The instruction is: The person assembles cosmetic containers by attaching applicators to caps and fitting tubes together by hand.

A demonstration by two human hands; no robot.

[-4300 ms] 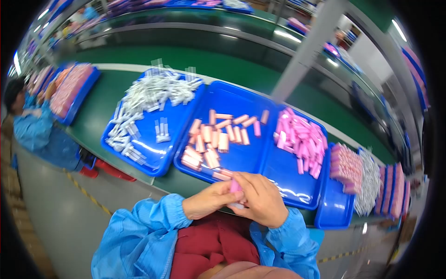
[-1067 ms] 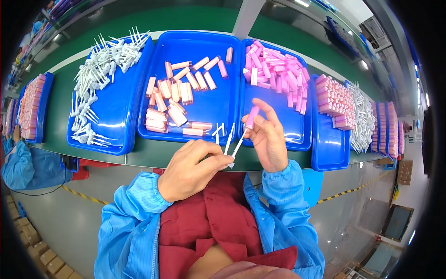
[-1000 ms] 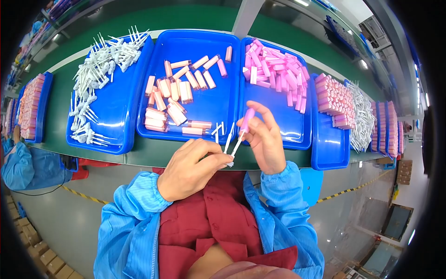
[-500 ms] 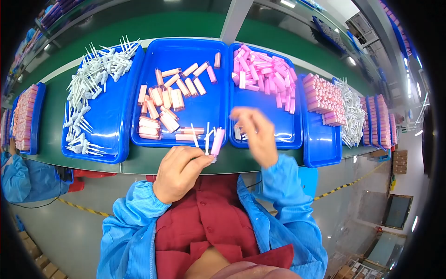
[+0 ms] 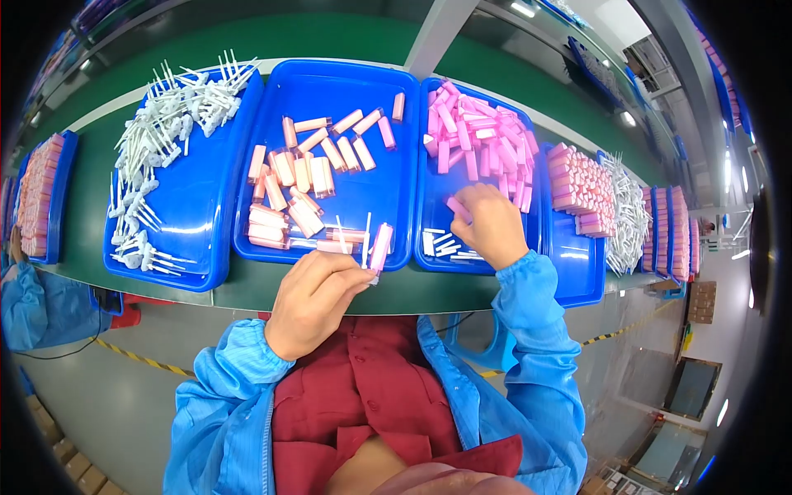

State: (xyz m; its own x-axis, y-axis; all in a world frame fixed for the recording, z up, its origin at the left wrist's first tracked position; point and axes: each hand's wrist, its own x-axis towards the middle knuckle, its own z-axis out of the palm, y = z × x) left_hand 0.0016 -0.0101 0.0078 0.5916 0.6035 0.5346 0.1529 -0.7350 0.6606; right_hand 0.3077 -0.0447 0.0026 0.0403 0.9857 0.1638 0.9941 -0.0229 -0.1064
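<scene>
My left hand (image 5: 318, 299) is closed in a pinch in front of the middle tray (image 5: 330, 78). A pink lip gloss tube (image 5: 381, 246) stands up from its fingertips, with thin white wands (image 5: 366, 235) beside it. My right hand (image 5: 492, 224) is inside the right tray (image 5: 425, 190), its fingers closed round a pink tube (image 5: 459, 209). Behind that hand lies a heap of pink tubes (image 5: 495, 136). Small white pieces (image 5: 445, 245) lie at the tray's near edge. Several peach tubes (image 5: 285, 169) are scattered in the middle tray.
At the left, a blue tray (image 5: 194, 223) carries a pile of white applicators (image 5: 177, 115). Farther right stands a tray (image 5: 573, 276) with stacked pink tubes (image 5: 577, 186) and white wands (image 5: 629, 219). A co-worker's blue sleeve (image 5: 41, 309) shows at the far left.
My right hand has moved right and into the right tray, and its fingers have closed on a pink tube. My left hand still holds its tube and wands, nearly unmoved.
</scene>
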